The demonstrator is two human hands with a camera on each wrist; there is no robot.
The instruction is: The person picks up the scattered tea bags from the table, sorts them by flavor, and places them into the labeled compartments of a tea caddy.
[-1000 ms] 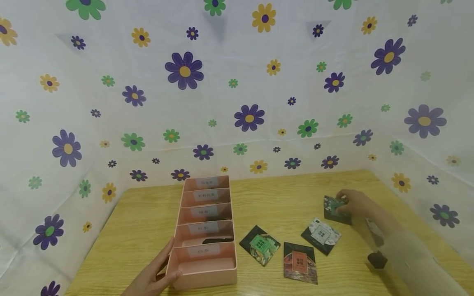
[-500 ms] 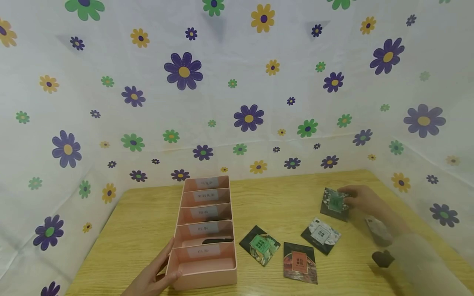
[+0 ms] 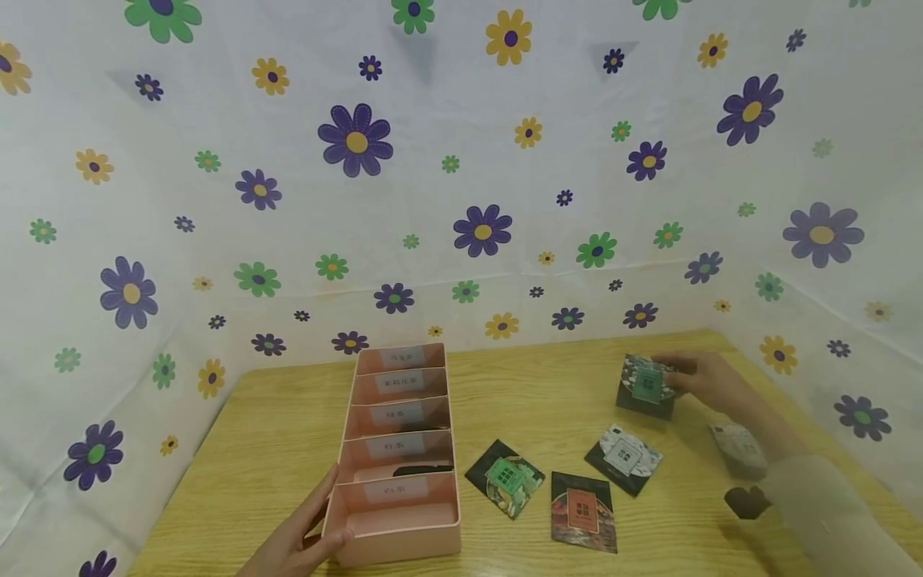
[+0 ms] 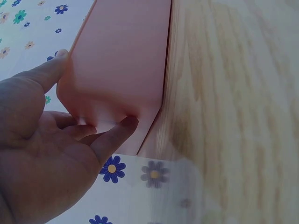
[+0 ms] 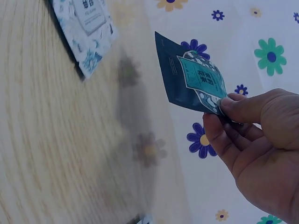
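My right hand (image 3: 710,385) pinches a dark tea sachet (image 3: 646,386) with a green label between thumb and fingers. The right wrist view shows this sachet (image 5: 189,77) tilted, held by one corner above the table. At the near left corner of a long pink divider box (image 3: 404,545), my left hand (image 3: 299,533) holds on, thumb on the front and fingers along the side. In the left wrist view its bent fingers (image 4: 114,140) touch the pink box wall (image 4: 121,51). Pale paper labels mark the box's compartments, and something dark (image 3: 424,470) lies in the second from the front.
Right of the box lie a bright-green-labelled sachet (image 3: 506,478), a red-labelled sachet (image 3: 582,511) and a white-labelled sachet (image 3: 624,458). Another pale sachet (image 3: 735,450) is partly hidden by the right arm. A flower-print cloth (image 3: 425,200) rises behind the wooden table (image 3: 534,393).
My right hand has lifted the green-labelled dark sachet off the table, moving slightly up and left in the head view. The left hand and box stay in place.
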